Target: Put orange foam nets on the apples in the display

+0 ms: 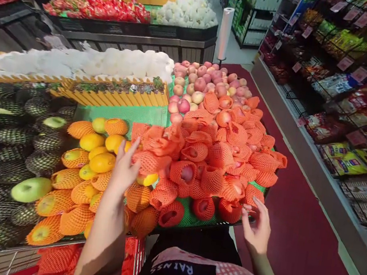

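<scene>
My left hand [124, 168] is over the line between the oranges and the apples. Its fingers are spread, right beside a bunch of loose red foam net sleeves [155, 149]. I cannot tell whether the fingertips touch the sleeves. At the near right corner of the display, my right hand [258, 224] has its thumb and fingers apart. Closest to it is an apple in a red foam net [230, 210]. Many more netted apples [187, 172] are heaped between the hands. Left of my left wrist lie oranges [101, 163], some bare and some in orange nets.
Bare apples [201, 84] fill the back of this display. Green fruit in dark nets [43, 162] lies far left, with a yellow picket planter [118, 95] behind. A plastic bag roll [224, 34] stands beyond. Snack shelves [342, 86] line the right. Below are red nets in a wire basket [59, 258].
</scene>
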Available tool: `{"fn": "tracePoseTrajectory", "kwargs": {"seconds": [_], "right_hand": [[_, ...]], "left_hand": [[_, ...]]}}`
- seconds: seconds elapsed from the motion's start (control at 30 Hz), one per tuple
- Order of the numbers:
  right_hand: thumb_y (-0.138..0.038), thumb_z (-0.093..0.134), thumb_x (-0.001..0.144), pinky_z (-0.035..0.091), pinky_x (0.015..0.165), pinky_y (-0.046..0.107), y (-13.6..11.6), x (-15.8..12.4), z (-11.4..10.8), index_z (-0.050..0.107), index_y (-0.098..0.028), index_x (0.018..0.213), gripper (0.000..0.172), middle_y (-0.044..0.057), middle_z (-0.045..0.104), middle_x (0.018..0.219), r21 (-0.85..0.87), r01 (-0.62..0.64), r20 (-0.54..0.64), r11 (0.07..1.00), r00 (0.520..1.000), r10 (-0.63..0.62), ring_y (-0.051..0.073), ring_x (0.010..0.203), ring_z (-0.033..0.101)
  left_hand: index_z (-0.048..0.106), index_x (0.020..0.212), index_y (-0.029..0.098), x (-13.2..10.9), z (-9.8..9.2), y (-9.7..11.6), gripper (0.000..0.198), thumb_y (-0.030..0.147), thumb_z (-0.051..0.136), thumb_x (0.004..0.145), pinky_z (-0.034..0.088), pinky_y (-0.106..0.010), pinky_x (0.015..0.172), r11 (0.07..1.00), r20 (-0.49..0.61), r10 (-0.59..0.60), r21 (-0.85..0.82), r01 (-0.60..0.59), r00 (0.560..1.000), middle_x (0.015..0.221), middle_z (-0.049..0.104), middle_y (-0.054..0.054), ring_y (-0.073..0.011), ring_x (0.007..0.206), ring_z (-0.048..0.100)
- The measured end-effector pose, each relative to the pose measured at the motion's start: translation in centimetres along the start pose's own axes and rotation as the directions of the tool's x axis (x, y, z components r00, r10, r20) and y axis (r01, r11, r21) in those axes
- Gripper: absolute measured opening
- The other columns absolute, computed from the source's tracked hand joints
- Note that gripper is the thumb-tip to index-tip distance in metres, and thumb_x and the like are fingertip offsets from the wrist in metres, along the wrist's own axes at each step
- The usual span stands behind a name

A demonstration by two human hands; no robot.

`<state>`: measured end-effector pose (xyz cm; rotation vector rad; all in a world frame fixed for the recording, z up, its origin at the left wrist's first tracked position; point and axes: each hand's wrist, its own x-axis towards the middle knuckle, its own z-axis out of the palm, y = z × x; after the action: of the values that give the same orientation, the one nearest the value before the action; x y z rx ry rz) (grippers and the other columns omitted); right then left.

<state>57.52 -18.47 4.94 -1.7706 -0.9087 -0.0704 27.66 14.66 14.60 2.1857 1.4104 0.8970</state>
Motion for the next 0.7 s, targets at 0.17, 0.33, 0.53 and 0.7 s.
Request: {"fn": "tracePoseTrajectory", "kwargs": {"seconds": [0.17, 0.33, 0.53, 0.7], "right_hand": [[-0.022, 0.064, 0.099, 0.065, 0.073, 0.032, 0.2, 2.6, -1.4, 0.066, -0.025, 0.132, 0.033, 0.013, 0.071, 0.126, 0.084, 0.101, 0.096, 0.991, 0.989, -0.108, 0.021, 0.094, 0.076], [-0.020, 0.063, 0.100, 0.062, 0.088, 0.034, 1.9, 6.3, -6.0, 0.077, -0.025, 0.108, 0.017, 0.007, 0.080, 0.104, 0.334, 0.169, 0.366, 0.927, 0.883, -0.293, 0.021, 0.099, 0.076], [-0.037, 0.066, 0.101, 0.060, 0.083, 0.029, 3.7, 9.5, -10.5, 0.070, -0.021, 0.136, 0.038, 0.009, 0.081, 0.106, 0.590, -0.206, 0.772, 0.781, 0.426, -0.471, 0.017, 0.092, 0.075], [-0.036, 0.059, 0.103, 0.049, 0.057, 0.024, 6.1, 9.1, -11.6, 0.078, -0.019, 0.115, 0.028, 0.001, 0.070, 0.067, 0.536, -0.273, 0.674, 0.799, 0.708, -0.211, 0.013, 0.057, 0.061]], "left_hand": [[0.073, 0.107, 0.013, 0.8, 1.1, 2.5, 0.038, 0.013, 0.051, 0.076, 0.050, -0.049, 0.111, 0.993, -0.416, 0.025, -0.096, -0.072, 0.909, 0.111, 0.074, -0.010, -0.0278, 0.112, 0.067], [0.068, 0.103, 0.015, -5.5, 8.0, 11.8, 0.036, 0.010, 0.058, 0.069, 0.053, -0.041, 0.093, 0.964, -0.771, 0.163, -0.008, -0.265, 0.616, 0.100, 0.067, -0.005, -0.0239, 0.097, 0.062], [0.067, 0.098, 0.023, -16.7, 21.5, 24.6, 0.026, 0.007, 0.056, 0.080, 0.056, -0.029, 0.072, 0.770, -0.473, 0.550, -0.033, -0.638, 0.688, 0.091, 0.069, -0.002, -0.0181, 0.080, 0.067], [0.066, 0.113, 0.026, -19.9, 26.3, 29.0, 0.036, 0.006, 0.056, 0.084, 0.061, -0.033, 0.077, 0.859, -0.442, 0.437, -0.054, -0.509, 0.784, 0.098, 0.071, -0.006, -0.0210, 0.087, 0.072]]}}
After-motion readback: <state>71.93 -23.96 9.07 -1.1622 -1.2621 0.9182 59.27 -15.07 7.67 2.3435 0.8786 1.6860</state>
